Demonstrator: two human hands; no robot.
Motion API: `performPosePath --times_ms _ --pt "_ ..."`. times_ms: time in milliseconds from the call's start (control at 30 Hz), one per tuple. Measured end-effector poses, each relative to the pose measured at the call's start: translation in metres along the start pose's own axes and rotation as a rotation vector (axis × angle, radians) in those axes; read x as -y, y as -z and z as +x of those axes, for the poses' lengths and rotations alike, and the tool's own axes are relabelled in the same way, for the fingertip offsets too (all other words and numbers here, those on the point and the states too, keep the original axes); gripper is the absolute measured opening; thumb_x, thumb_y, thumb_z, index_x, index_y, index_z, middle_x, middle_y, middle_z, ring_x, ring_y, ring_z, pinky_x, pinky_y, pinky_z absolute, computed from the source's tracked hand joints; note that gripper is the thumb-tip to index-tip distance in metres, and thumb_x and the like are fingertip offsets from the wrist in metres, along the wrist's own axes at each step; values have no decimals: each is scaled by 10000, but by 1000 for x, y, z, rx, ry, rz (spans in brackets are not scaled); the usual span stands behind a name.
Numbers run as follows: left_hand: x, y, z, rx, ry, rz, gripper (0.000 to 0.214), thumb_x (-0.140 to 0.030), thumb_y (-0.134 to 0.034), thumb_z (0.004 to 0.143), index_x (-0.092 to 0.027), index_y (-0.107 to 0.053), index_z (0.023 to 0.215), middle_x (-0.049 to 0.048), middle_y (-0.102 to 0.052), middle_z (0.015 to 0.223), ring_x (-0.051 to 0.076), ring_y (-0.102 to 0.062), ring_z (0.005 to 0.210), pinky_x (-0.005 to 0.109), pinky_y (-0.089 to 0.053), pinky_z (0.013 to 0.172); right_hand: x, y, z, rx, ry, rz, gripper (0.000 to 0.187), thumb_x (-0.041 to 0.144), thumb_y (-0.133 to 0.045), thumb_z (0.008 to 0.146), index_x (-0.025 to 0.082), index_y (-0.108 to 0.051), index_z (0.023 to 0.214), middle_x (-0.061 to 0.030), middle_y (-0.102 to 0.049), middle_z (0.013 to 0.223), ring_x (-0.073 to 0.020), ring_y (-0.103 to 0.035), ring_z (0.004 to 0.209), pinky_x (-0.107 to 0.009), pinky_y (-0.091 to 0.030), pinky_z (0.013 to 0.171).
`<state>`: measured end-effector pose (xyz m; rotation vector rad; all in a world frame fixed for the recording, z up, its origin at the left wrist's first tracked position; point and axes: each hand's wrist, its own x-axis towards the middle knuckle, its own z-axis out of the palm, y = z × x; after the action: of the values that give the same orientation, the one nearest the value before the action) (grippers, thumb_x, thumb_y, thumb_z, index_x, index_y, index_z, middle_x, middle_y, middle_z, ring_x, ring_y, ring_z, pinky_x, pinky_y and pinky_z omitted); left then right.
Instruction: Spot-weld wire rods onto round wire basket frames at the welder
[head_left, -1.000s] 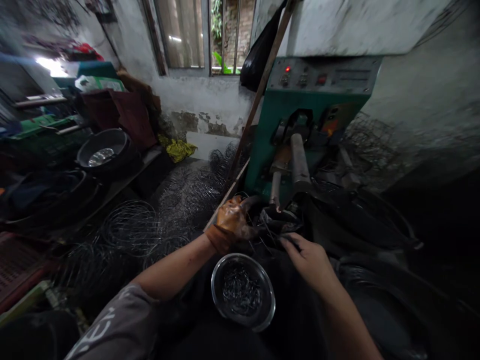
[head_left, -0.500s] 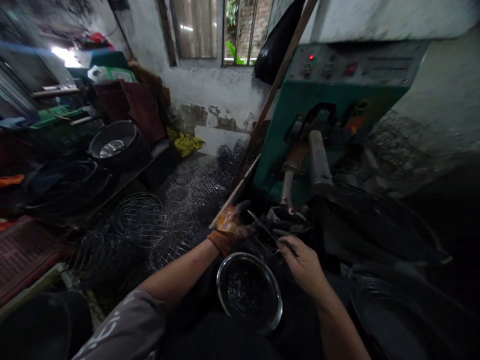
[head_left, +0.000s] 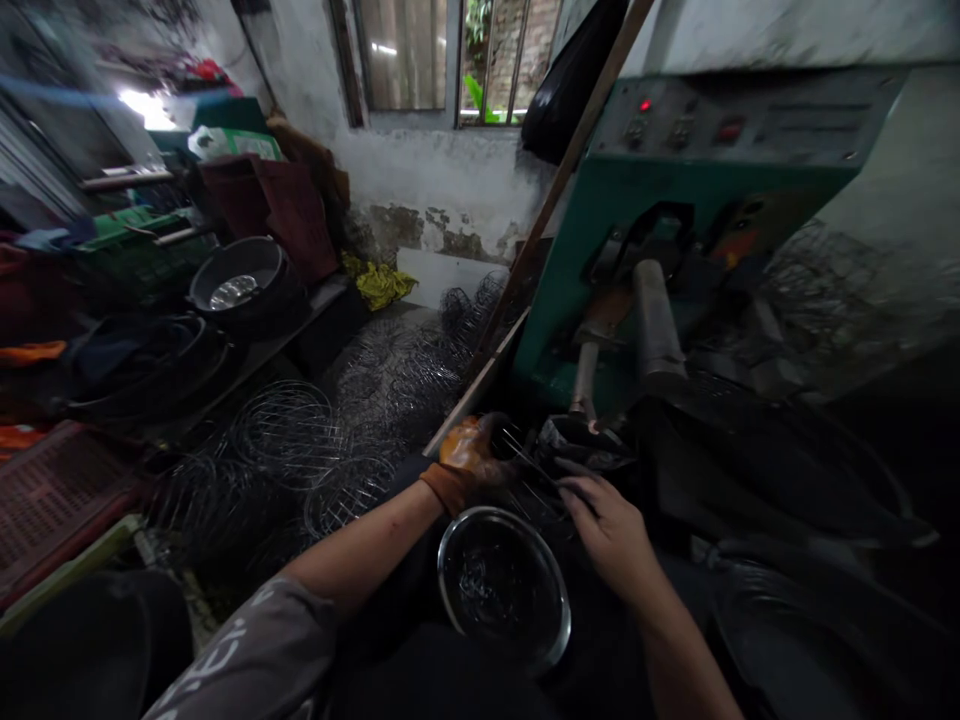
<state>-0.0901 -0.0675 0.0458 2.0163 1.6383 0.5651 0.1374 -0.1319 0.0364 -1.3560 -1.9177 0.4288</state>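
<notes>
My left hand (head_left: 469,460), in an orange glove, is closed round the edge of a thin wire frame (head_left: 525,465) in front of the green machine (head_left: 675,230). My bare right hand (head_left: 604,525) grips the same wire frame from the right, fingers curled on its rods. Just below both hands a round metal bowl (head_left: 459,540) holds several small wire pieces. The frame lies close to the machine's two metal rollers (head_left: 656,320).
Several round wire baskets (head_left: 292,430) are heaped on the floor to the left. A dark basin (head_left: 240,275) stands on a cluttered bench at the left. A wooden pole (head_left: 555,190) leans against the machine. Dark sheeting (head_left: 750,480) covers the right side.
The view has shifted, so machine and bowl sit further right and lower. My hands have stayed on the wire frame by the rollers, my right hand drawing in slightly.
</notes>
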Motion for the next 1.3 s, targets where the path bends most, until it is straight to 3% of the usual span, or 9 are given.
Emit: performPosePath --times_ms 167,300,400,567,667,800,967,1133,1300 --pt "-2 0 -3 12 80 -14 759 -603 -807 746 -267 -638 1406 95 -707 1285 317 -682 1188 432 -562 1034 -9 -6 -22 -2 -34 -115 303 428 -496 1000 256 -741 951 -113 -768 1124 -312 -690 1095 -520 -563 965" --pt "-17 -3 -4 28 38 16 762 -595 -792 759 -265 -618 1424 97 -694 1309 312 -672 1198 440 -553 1047 2 -27 -6 12 8 -173 268 354 -491 981 230 -729 979 -135 -775 1066 -323 -698 1038 -534 -555 955" --pt "-14 -3 -3 34 36 13 779 -568 -799 760 -246 -603 1443 111 -680 1339 317 -663 1222 438 -540 1067 3 -33 4 19 -13 -92 275 338 -470 984 227 -718 942 -123 -788 977 -298 -735 932 -480 -598 880" --pt "12 5 -12 131 -163 95 1080 -550 -860 680 -237 -422 1616 150 -605 1447 359 -644 1245 459 -553 1038 -5 -25 -3 -20 -26 57 271 367 -508 977 236 -745 974 -101 -810 1055 -275 -770 1000 -427 -624 904" --pt "23 10 -18 36 -231 272 982 -565 -797 749 -317 -421 1621 157 -548 1512 396 -624 1261 523 -551 1003 -5 -22 -5 22 -30 73 269 363 -515 972 247 -758 972 -93 -814 1042 -273 -777 988 -421 -633 885" --pt "32 6 -6 -85 -513 351 830 -599 -705 840 -344 -465 1591 128 -406 1654 425 -396 1494 588 -426 1137 -4 -18 -4 29 -14 93 282 385 -516 975 247 -762 961 -96 -815 1019 -273 -781 962 -418 -641 868" --pt "36 -6 19 -25 -689 239 550 -488 -640 899 -225 -660 1382 109 -685 1358 288 -555 1375 432 -437 1155 -1 -15 -4 16 15 86 274 365 -518 992 247 -764 1010 -90 -811 1043 -256 -774 980 -399 -635 885" --pt "16 -7 26 -40 -619 259 567 -517 -653 858 -234 -677 1348 104 -725 1236 301 -668 1163 446 -510 1018 1 -15 8 -86 9 1 280 407 -517 991 246 -740 938 -111 -795 1003 -286 -744 979 -457 -606 912" --pt "-2 -1 45 -112 -536 259 654 -568 -693 802 -228 -672 1361 118 -733 1159 320 -681 1084 464 -519 986 -19 -1 33 -225 -47 19 315 494 -553 965 253 -737 879 -98 -797 996 -282 -741 993 -451 -592 932"
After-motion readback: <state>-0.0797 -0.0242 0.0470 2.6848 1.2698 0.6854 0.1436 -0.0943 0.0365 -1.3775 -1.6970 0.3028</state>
